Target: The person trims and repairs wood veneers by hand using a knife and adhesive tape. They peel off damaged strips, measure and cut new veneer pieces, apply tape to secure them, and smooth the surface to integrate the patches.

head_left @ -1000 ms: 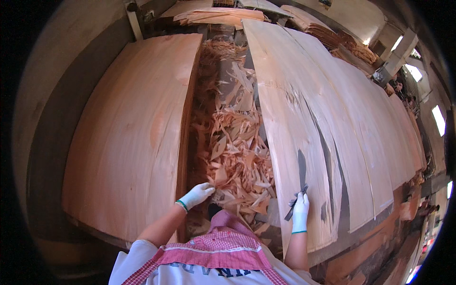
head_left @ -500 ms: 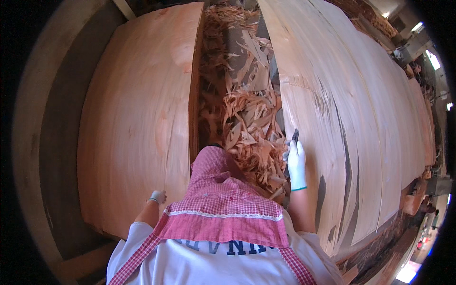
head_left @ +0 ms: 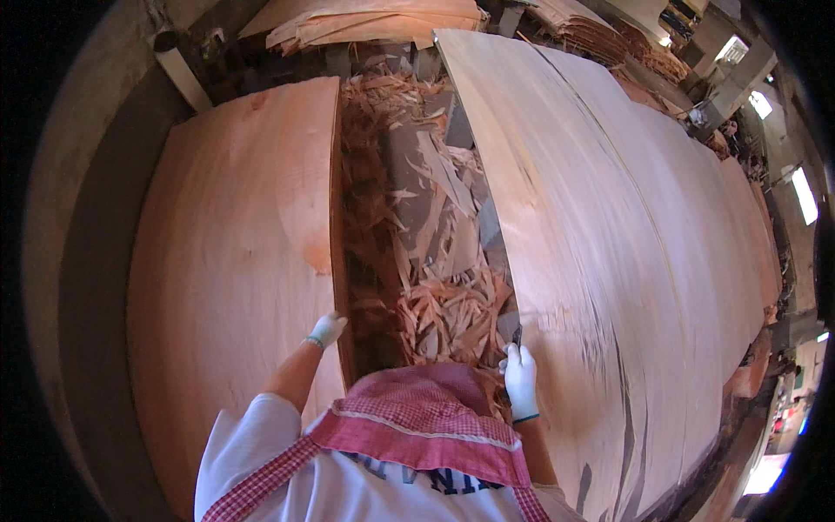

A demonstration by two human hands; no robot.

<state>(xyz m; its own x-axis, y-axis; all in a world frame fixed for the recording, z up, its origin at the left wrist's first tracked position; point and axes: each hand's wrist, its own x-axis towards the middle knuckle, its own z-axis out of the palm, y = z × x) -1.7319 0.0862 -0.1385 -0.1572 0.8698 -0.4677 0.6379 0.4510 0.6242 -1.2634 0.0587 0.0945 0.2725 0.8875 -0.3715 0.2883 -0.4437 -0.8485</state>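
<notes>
My left hand, in a white glove, is over the inner edge of the left stack of wood veneer sheets. Its fingers are turned away and slightly blurred, so their grip is unclear. My right hand, also in a white glove, is closed around a small dark knife whose tip points away from me. That hand is by the inner edge of the right stack of pale veneer sheets. Long dark splits run through the right stack's top sheet.
Between the stacks lies a trough of torn veneer scraps. More stacked veneer stands at the far end. A grey wall edge runs along the left, with a post at the far left.
The view has shifted, bringing the far stack into sight. My left hand has moved forward and right to the left stack's inner edge. My right hand still holds the knife.
</notes>
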